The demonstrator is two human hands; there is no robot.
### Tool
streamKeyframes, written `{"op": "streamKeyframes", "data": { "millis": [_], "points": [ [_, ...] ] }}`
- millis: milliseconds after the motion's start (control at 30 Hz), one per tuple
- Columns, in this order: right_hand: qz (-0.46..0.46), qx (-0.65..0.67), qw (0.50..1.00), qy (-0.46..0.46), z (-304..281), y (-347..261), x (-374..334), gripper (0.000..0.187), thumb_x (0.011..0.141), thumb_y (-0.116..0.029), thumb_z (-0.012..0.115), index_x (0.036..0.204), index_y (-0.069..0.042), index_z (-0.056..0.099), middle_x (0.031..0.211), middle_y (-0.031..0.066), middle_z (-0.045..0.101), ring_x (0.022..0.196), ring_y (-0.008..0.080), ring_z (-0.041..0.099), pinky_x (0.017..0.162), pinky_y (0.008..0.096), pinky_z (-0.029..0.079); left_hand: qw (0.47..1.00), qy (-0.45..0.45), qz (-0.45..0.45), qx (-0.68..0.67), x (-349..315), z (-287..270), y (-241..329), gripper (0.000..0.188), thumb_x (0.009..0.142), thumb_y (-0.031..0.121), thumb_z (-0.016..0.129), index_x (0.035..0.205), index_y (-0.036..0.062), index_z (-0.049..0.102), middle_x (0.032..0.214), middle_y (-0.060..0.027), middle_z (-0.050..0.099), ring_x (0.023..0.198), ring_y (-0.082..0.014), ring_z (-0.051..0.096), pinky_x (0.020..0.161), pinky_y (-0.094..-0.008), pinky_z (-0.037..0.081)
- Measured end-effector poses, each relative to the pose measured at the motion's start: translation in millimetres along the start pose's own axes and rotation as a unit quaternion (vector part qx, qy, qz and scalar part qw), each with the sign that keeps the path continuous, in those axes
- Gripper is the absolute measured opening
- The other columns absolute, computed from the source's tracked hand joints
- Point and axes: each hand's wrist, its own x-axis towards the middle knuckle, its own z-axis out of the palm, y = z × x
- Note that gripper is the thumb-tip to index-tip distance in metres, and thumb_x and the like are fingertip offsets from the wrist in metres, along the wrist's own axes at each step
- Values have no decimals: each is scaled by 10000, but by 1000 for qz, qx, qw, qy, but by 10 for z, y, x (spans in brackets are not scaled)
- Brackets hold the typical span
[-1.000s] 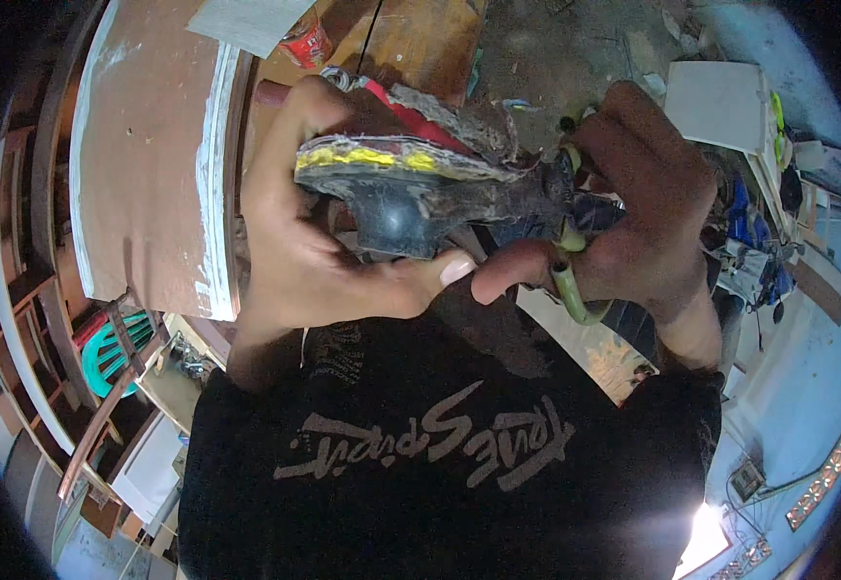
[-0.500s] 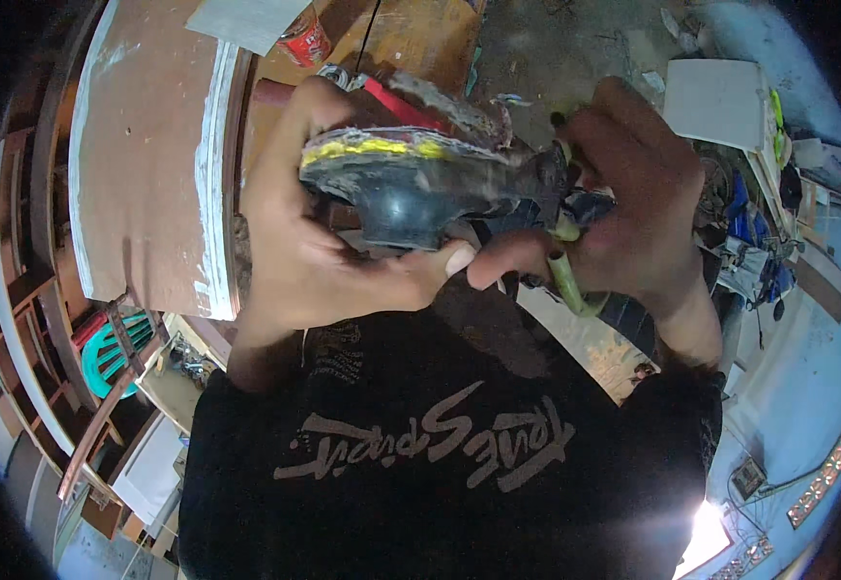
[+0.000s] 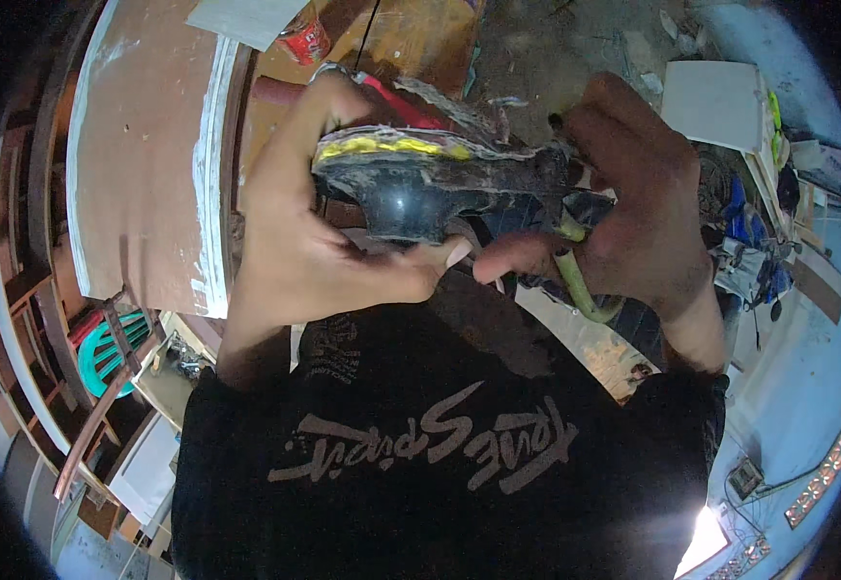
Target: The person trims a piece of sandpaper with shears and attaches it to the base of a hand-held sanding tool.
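Note:
In front of my chest I hold up a black, round-bodied tool (image 3: 403, 198), with a yellow band and crusted pale residue along its upper edge. I cannot tell its exact kind. My left hand (image 3: 290, 227) is wrapped round its left side, thumb under the black base. A red strip (image 3: 396, 104) shows above the band. My right hand (image 3: 638, 203) is closed at the tool's narrow right end, where its fingers hide part of it. A curved greenish tube (image 3: 578, 288) hangs beside the right thumb.
A brown panel (image 3: 149, 164) with white-smeared edges stands at the left. Beyond my hands are an orange-brown wooden surface (image 3: 420, 43), a red can (image 3: 304, 41) and a white board (image 3: 713, 101). A teal plastic chair (image 3: 116, 353) and wooden frames sit at lower left.
The tool has tilted and shifted slightly to the right in my hands. Both hands keep their grip, with only small movements.

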Motion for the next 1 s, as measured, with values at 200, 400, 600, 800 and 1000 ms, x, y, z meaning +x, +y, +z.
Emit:
{"op": "streamKeyframes", "data": {
  "millis": [200, 400, 600, 800, 1000],
  "points": [
    [-21, -25, 999, -32, -48, 20, -42, 805, 468, -671, 877, 826, 4, 622, 737, 74, 482, 598, 209, 528, 511, 309, 433, 999, 32, 21, -35, -13, 24, 13, 525, 619, 56, 871, 999, 46, 509, 922, -39, 641, 855, -100, 644, 728, -248, 512],
    [7, -5, 1000, -22, -119, -118, 76, 846, 457, -668, 885, 904, 12, 651, 816, 85, 540, 666, 230, 592, 579, 304, 490, 997, -12, 16, 68, -81, -14, 14, 643, 641, 91, 873, 1105, 15, 435, 1013, -135, 640, 931, -182, 658, 810, -302, 545],
    [-19, -15, 1000, -4, -112, -78, 30, 848, 498, -662, 879, 951, 21, 663, 847, 116, 565, 675, 263, 599, 591, 334, 503, 993, 3, 69, 95, -18, -26, 81, 625, 658, 117, 873, 1086, 25, 428, 1010, -138, 631, 897, -176, 660, 768, -298, 559],
    [-42, -34, 998, 22, -42, -36, 24, 850, 497, -709, 854, 900, 12, 653, 815, 115, 553, 687, 256, 598, 591, 339, 494, 999, 23, 13, 39, -62, 7, 63, 604, 643, 129, 879, 1036, 17, 434, 998, -130, 624, 866, -166, 645, 771, -294, 554],
    [35, 0, 999, -28, -70, -106, 80, 895, 403, -710, 872, 863, 18, 627, 824, 136, 547, 765, 308, 605, 648, 379, 506, 992, -19, 40, 116, -5, -23, 23, 583, 635, 108, 865, 1029, 27, 442, 933, -100, 640, 883, -171, 651, 807, -302, 547]
  ]
}}
